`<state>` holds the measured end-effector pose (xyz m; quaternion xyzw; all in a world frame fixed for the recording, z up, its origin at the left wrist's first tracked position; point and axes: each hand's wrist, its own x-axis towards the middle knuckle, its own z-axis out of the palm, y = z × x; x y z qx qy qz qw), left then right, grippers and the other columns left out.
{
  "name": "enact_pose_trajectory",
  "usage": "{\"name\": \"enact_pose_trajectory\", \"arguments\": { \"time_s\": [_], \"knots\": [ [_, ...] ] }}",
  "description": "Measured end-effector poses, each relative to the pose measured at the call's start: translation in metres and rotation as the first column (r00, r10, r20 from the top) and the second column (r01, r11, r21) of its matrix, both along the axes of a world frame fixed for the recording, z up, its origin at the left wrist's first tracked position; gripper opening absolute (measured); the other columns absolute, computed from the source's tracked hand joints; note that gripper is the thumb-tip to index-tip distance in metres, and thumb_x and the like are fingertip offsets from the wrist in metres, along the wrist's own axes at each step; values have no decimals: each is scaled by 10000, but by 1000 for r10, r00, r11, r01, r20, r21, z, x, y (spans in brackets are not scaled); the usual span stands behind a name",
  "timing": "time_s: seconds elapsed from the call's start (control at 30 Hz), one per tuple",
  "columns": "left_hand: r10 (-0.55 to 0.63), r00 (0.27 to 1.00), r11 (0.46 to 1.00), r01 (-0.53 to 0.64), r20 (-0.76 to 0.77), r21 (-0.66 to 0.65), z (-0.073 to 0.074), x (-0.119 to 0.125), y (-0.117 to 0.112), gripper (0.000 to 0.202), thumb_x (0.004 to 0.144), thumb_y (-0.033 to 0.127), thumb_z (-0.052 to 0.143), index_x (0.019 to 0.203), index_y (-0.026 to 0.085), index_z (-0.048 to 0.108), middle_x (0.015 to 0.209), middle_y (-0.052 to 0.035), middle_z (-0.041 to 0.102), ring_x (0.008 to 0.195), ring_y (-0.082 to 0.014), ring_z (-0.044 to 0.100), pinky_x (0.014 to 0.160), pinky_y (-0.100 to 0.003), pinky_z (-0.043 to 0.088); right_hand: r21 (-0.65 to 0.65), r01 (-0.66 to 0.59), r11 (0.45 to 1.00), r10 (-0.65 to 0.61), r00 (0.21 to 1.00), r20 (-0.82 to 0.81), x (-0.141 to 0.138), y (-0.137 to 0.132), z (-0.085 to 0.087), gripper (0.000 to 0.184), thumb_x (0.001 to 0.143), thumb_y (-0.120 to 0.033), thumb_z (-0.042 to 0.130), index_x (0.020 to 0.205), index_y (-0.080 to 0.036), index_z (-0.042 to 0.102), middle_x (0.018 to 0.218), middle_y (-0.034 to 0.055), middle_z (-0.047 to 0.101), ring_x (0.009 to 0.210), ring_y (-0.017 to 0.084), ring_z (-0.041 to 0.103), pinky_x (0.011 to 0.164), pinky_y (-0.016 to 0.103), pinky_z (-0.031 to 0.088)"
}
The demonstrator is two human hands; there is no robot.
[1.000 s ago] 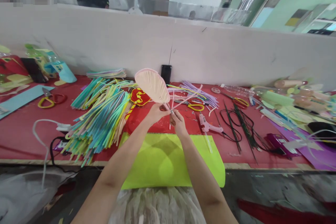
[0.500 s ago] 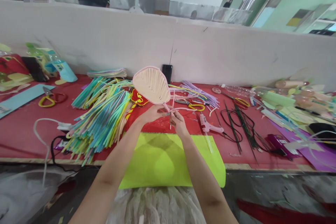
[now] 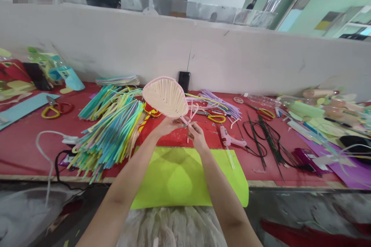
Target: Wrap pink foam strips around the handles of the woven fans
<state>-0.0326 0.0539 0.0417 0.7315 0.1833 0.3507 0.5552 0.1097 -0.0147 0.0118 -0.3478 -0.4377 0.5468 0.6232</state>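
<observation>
Stem (image 3: pixel 183 119) held between fingers of left hand (image 3: pixel 169 125), presumably steadying the pink-edged leaf (image 3: pixel 165 97) — fingers of right hand (image 3: pixel 197 133) pinch pink strips (image 3: pixel 194 111).

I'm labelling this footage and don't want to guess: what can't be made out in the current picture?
- Head view: the lower stem of the leaf-shaped piece, covered by fingers of the left hand and right hand.
- Head view: part of the red ornament, behind that piece.
- Head view: the purple sheet's far end, cut off by the right edge.
</observation>
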Motion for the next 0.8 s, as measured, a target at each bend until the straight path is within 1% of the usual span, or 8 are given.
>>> {"name": "enact_pose_trajectory", "arguments": {
  "time_s": [0.1,0.23,0.37,0.57,0.67,0.8],
  "knots": [
    [3,1000,1000,-3,18,2,1,0,-2,244,711,299,650,906,153,668,925,-76,655,842,-170,602,847,-333,458,0,-6,1000,6,1000,-15,0,0,-1,240,757,-408,598,702,-210,474,473,-98,234,391,47,157,394,207,102],
    [4,1000,999,-3,-10,48,5,1,-3,229,735,309,624,888,147,675,941,-82,661,873,-178,599,874,-341,445,-7,-23,1000,23,999,-32,0,-1,1,250,758,-403,593,680,-210,455,477,-96,233,397,49,150,395,204,101],
    [51,998,995,-49,-26,82,8,2,-3,249,728,333,627,880,143,683,909,-75,675,886,-182,603,880,-338,439,8,-31,999,31,999,-28,-1,-3,4,240,752,-382,598,671,-208,453,481,-96,228,401,48,144,396,203,117],
    [101,993,991,-96,-53,96,7,0,-1,277,718,369,626,866,145,691,882,-69,684,875,-188,608,869,-340,447,19,-16,1000,16,1000,10,-2,-5,5,238,767,-417,575,697,-205,492,477,-95,222,401,48,152,394,203,123],
    [111,993,982,-101,-51,159,8,0,-1,265,727,371,619,857,153,696,898,-72,683,910,-199,601,892,-352,433,23,7,1000,-7,1000,27,-2,-3,4,254,761,-425,584,684,-208,477,475,-95,247,399,48,166,388,200,141],
    [94,995,960,-86,-17,266,11,2,-2,233,762,340,591,875,165,697,980,-79,669,985,-202,579,951,-368,391,58,44,997,-47,997,67,-2,0,2,276,760,-446,581,677,-213,458,462,-100,252,385,46,161,382,203,151]
  ]
}}
